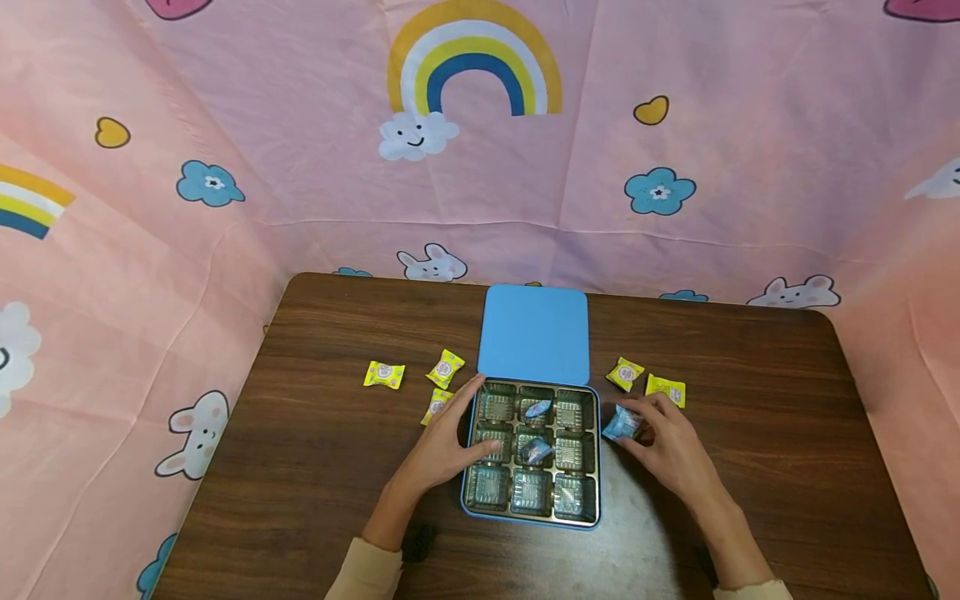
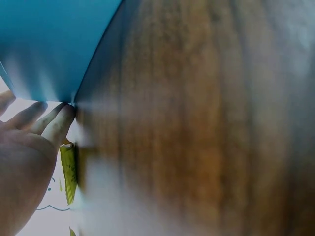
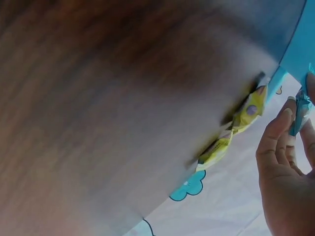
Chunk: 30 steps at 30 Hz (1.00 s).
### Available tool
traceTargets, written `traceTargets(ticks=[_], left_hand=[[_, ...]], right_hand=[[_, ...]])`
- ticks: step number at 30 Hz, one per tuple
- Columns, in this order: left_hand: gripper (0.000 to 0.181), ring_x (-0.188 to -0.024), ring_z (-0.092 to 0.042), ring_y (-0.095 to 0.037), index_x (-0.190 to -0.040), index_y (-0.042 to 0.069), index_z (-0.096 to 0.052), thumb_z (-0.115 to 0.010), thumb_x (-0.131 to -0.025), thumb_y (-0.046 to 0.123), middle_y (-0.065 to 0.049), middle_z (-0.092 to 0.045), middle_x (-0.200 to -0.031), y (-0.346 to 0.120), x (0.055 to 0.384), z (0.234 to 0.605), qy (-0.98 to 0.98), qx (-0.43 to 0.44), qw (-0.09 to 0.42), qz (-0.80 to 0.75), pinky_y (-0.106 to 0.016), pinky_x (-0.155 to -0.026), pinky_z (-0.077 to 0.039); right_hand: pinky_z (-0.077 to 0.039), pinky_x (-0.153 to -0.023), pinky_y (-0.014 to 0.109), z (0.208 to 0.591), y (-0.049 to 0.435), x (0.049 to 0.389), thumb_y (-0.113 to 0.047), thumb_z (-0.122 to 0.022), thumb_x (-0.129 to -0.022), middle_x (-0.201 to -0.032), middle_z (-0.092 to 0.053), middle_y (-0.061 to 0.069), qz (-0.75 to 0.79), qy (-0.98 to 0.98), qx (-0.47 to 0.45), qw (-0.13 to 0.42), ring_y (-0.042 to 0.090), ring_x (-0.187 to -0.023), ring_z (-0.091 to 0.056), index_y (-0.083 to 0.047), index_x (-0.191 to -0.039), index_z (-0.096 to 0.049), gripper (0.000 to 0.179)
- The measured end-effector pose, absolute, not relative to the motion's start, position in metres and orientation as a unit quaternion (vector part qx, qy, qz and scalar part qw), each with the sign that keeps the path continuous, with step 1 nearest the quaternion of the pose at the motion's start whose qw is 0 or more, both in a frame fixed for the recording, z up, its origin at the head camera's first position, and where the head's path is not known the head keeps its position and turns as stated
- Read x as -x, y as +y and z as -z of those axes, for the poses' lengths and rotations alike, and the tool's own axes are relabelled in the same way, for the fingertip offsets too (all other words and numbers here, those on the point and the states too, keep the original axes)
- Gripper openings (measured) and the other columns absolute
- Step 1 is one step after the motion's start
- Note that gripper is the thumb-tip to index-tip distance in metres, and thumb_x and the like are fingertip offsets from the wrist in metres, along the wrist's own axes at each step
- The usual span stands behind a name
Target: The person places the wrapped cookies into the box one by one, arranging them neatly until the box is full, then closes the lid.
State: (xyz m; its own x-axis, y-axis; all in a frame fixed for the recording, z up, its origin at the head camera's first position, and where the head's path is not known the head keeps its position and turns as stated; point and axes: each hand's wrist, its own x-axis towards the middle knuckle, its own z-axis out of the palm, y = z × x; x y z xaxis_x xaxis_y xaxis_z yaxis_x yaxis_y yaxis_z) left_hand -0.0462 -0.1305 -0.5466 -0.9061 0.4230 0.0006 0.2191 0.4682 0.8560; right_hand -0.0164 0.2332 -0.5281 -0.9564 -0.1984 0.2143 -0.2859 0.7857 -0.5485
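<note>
A blue tin [image 1: 532, 522] with a clear divided insert lies on the wooden table. One blue-wrapped candy [image 1: 537, 408] sits in its back middle compartment and another blue candy [image 1: 536, 451] in the centre one. My left hand [image 1: 442, 446] rests along the tin's left side, fingers straight against the wall and thumb over the rim. In the left wrist view those fingers [image 2: 63, 123] touch the blue wall. Just right of the tin, my right hand [image 1: 671, 442] pinches a blue-wrapped candy [image 1: 622, 423] between thumb and fingers; the right wrist view shows the same wrapper [image 3: 301, 110].
The blue lid [image 1: 535, 333] lies flat behind the tin. Several yellow-wrapped candies [image 1: 384, 375] lie left of it, one partly behind my left hand. Two more yellow candies [image 1: 626, 374] lie at the right, beyond my right hand. A pink patterned cloth [image 1: 510, 192] hangs around the table [image 1: 315, 467].
</note>
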Motion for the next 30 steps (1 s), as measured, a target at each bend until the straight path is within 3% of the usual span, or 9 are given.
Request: traceTargets(ticks=[7, 13, 30], left_hand=[[0.096, -0.149, -0.023, -0.026, -0.161, 0.022, -0.02, -0.077, -0.087, 0.042, 0.005, -0.019, -0.164, -0.13, 0.045, 0.547, 0.856, -0.186, 0.112, -0.47, -0.064, -0.109, -0.032], [0.096, -0.149, -0.021, -0.028, -0.161, 0.024, -0.016, -0.075, -0.087, 0.045, 0.002, -0.016, -0.165, -0.13, 0.044, 0.548, 0.859, -0.178, 0.122, -0.464, -0.065, -0.108, -0.032], [0.096, -0.149, -0.022, -0.029, -0.161, 0.026, -0.015, -0.073, -0.088, 0.048, 0.0, -0.016, -0.165, -0.128, 0.046, 0.548, 0.861, -0.173, 0.122, -0.462, -0.064, -0.108, -0.033]], right_hand=[[-0.052, -0.06, 0.026, 0.512, 0.23, 0.009, -0.007, -0.092, -0.068, -0.105, -0.053, 0.002, -0.299, -0.942, -0.116, 0.096, 0.015, -0.076, -0.056, -0.014, -0.121, -0.069, 0.059], [-0.056, -0.063, 0.032, 0.504, 0.223, 0.004, -0.007, -0.091, -0.068, -0.107, -0.052, 0.002, -0.312, -0.938, -0.113, 0.105, 0.015, -0.08, -0.059, -0.014, -0.122, -0.068, 0.06], [-0.054, -0.059, 0.031, 0.497, 0.203, -0.005, -0.006, -0.093, -0.066, -0.111, -0.052, 0.0, -0.341, -0.925, -0.131, 0.1, 0.015, -0.076, -0.059, -0.014, -0.121, -0.069, 0.06]])
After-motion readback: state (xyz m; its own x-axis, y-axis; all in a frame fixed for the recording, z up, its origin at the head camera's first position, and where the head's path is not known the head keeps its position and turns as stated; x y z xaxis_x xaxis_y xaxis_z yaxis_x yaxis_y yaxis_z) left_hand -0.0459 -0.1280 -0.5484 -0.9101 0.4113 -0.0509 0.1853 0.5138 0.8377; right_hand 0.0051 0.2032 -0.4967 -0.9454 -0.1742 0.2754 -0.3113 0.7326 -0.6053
